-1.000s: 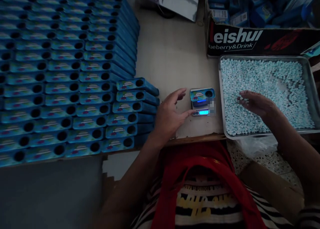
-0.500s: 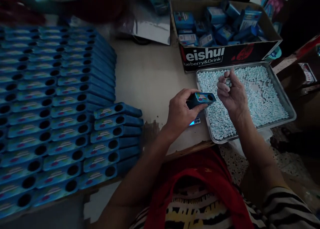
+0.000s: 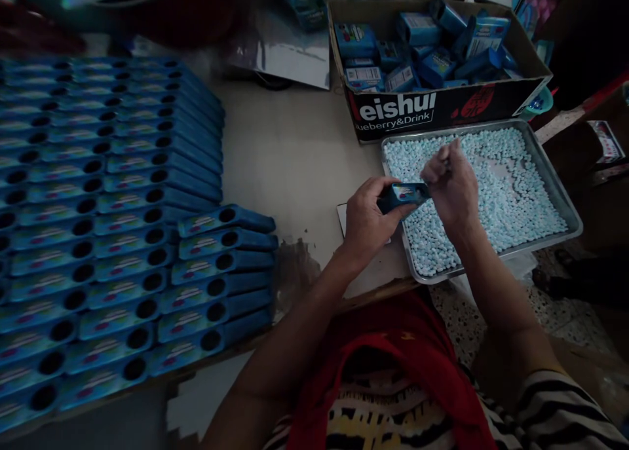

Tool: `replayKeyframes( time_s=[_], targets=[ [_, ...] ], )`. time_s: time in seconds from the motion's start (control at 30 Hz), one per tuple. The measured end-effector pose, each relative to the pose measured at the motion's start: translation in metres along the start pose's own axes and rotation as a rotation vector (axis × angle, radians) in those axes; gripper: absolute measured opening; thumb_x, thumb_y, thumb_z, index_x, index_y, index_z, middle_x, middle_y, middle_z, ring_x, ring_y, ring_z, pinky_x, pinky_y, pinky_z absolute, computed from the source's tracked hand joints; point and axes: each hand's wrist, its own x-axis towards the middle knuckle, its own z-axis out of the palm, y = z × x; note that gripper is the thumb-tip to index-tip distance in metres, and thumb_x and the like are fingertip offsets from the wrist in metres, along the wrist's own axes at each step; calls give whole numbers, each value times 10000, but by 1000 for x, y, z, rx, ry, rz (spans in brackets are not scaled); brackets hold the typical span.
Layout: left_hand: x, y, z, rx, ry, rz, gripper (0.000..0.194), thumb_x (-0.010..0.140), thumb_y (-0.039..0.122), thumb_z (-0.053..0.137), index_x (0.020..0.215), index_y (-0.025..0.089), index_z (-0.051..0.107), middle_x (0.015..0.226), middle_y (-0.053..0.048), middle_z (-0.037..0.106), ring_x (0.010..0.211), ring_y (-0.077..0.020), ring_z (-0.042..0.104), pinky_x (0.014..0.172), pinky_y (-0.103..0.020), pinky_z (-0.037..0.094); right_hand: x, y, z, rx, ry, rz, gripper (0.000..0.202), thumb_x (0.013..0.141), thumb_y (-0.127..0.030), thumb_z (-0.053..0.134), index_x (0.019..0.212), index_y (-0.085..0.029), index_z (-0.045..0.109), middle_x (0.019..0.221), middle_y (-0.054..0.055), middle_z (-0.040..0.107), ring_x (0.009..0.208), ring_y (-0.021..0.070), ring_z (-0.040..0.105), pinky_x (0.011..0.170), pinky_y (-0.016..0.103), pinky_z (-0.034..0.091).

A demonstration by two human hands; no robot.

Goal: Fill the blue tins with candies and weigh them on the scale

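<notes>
A small blue box [image 3: 407, 193] is gripped in my left hand [image 3: 371, 217], held on its side just left of the metal tray [image 3: 565, 175] of pale blue and white candies [image 3: 515, 207]. My right hand [image 3: 455, 188] is closed, palm up, over the tray, its fingers beside the open end of the box. A few pale candies seem to lie in its curled fingers, partly hidden. Candies show at the box's hole. A flat white-topped device [image 3: 343, 219] lies partly under my left hand.
Rows of blue boxes [image 3: 122, 217] with round dark holes fill the left of the table [image 3: 289, 142]. Behind the tray stands a cardboard box [image 3: 442, 109] of more blue boxes. A silvery sheet [image 3: 299, 60] lies at the back.
My left hand has moved slightly right with the blue box. My right hand has shifted left and tipped its fingers to the box's hole. More of the white-topped device shows.
</notes>
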Motion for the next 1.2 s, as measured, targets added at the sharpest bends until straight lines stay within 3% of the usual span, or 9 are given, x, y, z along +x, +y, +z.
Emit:
replayKeyframes(
  time_s=[0.13, 0.3, 0.43, 0.57, 0.67, 0.77, 0.87, 1.07, 1.2],
  targets=[
    [-10, -10, -22, -108, 54, -82, 393, 798, 236, 960, 1143, 239, 772, 1107, -15, 806, 1016, -197, 769, 933, -314, 641, 18, -13, -41, 162, 174, 160, 406, 1111, -392, 701, 792, -245, 498, 583, -94, 338, 478, 80, 369, 485, 185, 404],
    [-41, -42, -61, -239, 115, -259, 487, 768, 392, 970, 1167, 231, 742, 1035, -9, 790, 972, -199, 774, 916, -317, 650, 10, -7, -80, -25, 299, 453, 241, 1006, -188, 725, 793, -189, 613, 640, -44, 564, 514, 47, 491, 471, 144, 399],
    [-56, -69, -68, -256, 115, -280, 527, 768, 441, 966, 1185, 230, 722, 1126, -35, 800, 1052, -220, 786, 988, -367, 659, -5, -5, -83, -329, 94, 513, 163, 769, -114, 876, 859, -150, 745, 731, 8, 683, 591, 60, 558, 506, 135, 453],
    [-63, -79, -77, -257, 58, -223, 878, 693, 501, 1041, 1437, 267, 637, 1371, -111, 756, 1308, -273, 748, 1129, -408, 623, -6, -13, -69, -424, -134, 594, 283, 755, -215, 962, 966, -155, 782, 682, -22, 621, 527, 48, 447, 445, 155, 352],
    [-73, -73, -93, -188, 92, -230, 902, 756, 550, 1004, 1517, 306, 586, 1425, -122, 729, 1429, -310, 691, 1210, -497, 581, -3, -16, -55, -406, -156, 645, 283, 780, -253, 968, 956, -160, 768, 658, -37, 584, 503, 41, 385, 431, 171, 315],
    [-83, -58, -107, -120, 162, -246, 725, 857, 551, 927, 1474, 317, 625, 1404, -110, 740, 1411, -323, 701, 1214, -562, 578, -3, -15, -44, -416, -123, 634, 245, 764, -175, 947, 922, -176, 759, 748, -11, 655, 599, 70, 527, 514, 186, 449],
    [-87, -42, -114, 0, 172, -221, 589, 924, 495, 879, 1432, 292, 662, 1385, -109, 750, 1352, -307, 731, 1185, -530, 609, -3, -13, -39, -443, -106, 649, 250, 746, -103, 898, 945, -183, 769, 805, 0, 685, 686, 90, 606, 588, 200, 508],
    [-87, -5, -124, 227, 254, -24, 402, 987, 386, 856, 1359, 300, 730, 1313, -53, 773, 1275, -263, 749, 1162, -477, 624, 4, -12, -51, -511, -157, 641, 156, 819, -213, 858, 946, -207, 768, 691, -14, 634, 586, 92, 507, 522, 231, 410],
    [-87, 20, -136, 365, 193, 42, 366, 1008, 345, 838, 1362, 338, 746, 1285, -36, 788, 1243, -283, 754, 1109, -482, 649, 2, -3, -66, -535, -180, 582, 260, 820, -401, 940, 917, -218, 782, 671, -5, 625, 547, 97, 451, 495, 257, 385]
  ],
)
